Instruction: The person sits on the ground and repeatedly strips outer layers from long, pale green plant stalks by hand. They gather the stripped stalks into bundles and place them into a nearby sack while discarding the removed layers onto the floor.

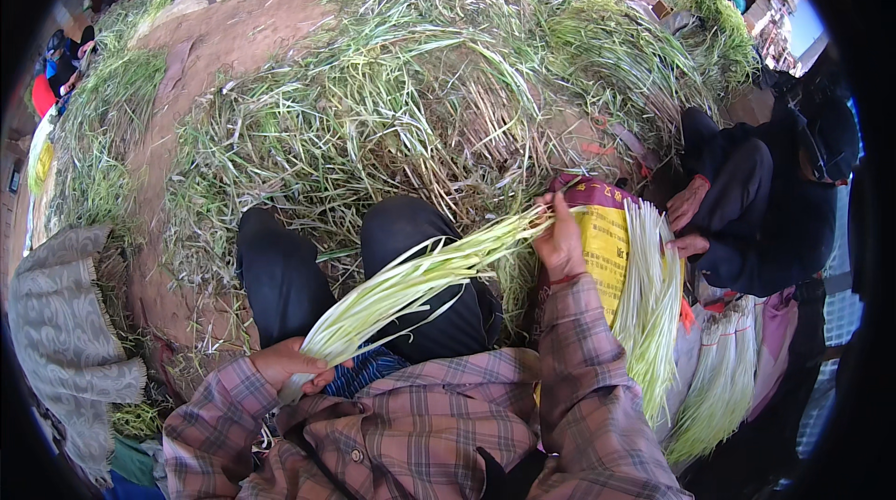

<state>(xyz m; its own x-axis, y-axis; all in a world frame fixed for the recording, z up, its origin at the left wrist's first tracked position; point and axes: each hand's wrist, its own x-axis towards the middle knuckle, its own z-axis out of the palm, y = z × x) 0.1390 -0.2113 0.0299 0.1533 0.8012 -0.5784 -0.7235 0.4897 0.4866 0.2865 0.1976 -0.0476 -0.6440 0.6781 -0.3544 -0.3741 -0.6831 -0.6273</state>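
Note:
My left hand [294, 365] grips the white lower end of a bunch of pale yellow-green leaf stalks [413, 276], which look like blanched chives. The bunch slants up to the right across my knees, its leaves spreading loosely along the middle. At the far end, the fingers of my right hand [562, 237] close around the thin leaf tips. Just right of that hand, a layer of similar pale stalks [647, 304] lies on a yellow and maroon printed sack [602, 255], which bears writing.
Heaped green and dry stalks [392, 115] cover the ground ahead. A co-worker [770, 185] sits at the right, hands beside the sack's stalks. Tied pale bundles [721, 374] lie nearer me. A patterned grey cloth [70, 346] is at left; another person [59, 73] sits far left.

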